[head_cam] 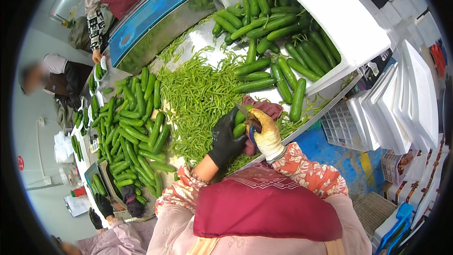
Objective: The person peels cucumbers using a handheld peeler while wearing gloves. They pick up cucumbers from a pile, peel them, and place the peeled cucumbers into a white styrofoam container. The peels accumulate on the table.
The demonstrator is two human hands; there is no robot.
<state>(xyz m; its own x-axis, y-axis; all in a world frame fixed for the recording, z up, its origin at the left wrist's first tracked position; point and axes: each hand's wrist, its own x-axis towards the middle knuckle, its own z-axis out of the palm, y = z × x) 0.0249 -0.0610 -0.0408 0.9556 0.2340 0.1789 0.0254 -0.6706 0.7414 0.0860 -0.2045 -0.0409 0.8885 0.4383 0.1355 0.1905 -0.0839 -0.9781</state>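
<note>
My left hand [228,140], in a black glove, grips cucumbers [239,130] whose green ends show past the fingers; how many it holds is partly hidden. In my right hand [268,134], which wears a stained cream glove, is a pair of scissors [251,134] with a blue handle. Their blades lie over the held cucumbers. A maroon cloth [271,108] lies crumpled just beyond both hands. Thin green stem trimmings [198,92] spread in a thick layer ahead and to the left. Whole cucumbers [298,101] lie loose beyond my right hand.
A tipped white polystyrene box [357,24] spills cucumbers onto the metal table [308,124]. Leftward, cucumbers [136,131] are heaped. Co-workers stand across and at left, one gloved hand [102,205] near a tray. Polystyrene lids [396,109] stack beside a plastic crate [341,127] at right.
</note>
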